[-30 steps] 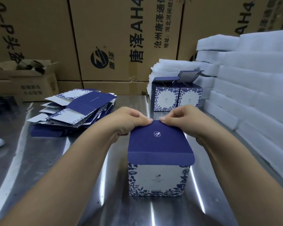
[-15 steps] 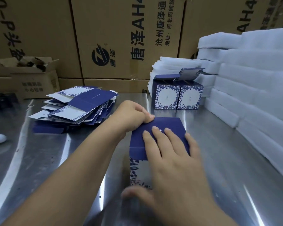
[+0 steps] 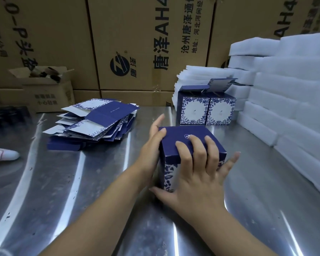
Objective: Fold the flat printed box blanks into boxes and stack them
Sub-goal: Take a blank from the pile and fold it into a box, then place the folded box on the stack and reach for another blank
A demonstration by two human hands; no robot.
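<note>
A folded box (image 3: 181, 134) with a dark blue lid and blue-and-white floral sides stands upright on the steel table (image 3: 81, 191). My left hand (image 3: 151, 145) lies flat against its left side, fingers straight. My right hand (image 3: 196, 174) is spread over the front face, with three fingers pressing on the closed lid, the thumb low at the left and the little finger sticking out to the right. A loose pile of flat printed blanks (image 3: 92, 124) sits to the left. Two folded boxes (image 3: 192, 111) stand side by side behind, the right one (image 3: 221, 111) with its lid flap up.
White foam sheets (image 3: 294, 100) are stacked along the right edge and behind the two boxes. Large brown cartons (image 3: 137, 43) wall off the back. A small open carton (image 3: 44, 89) sits at the back left. A white object (image 3: 2, 154) pokes in at the left edge.
Both hands were pinching the lid's far edge. The lid is now closed flat, the right hand has come over the front and top, and the left hand has moved to the side.
</note>
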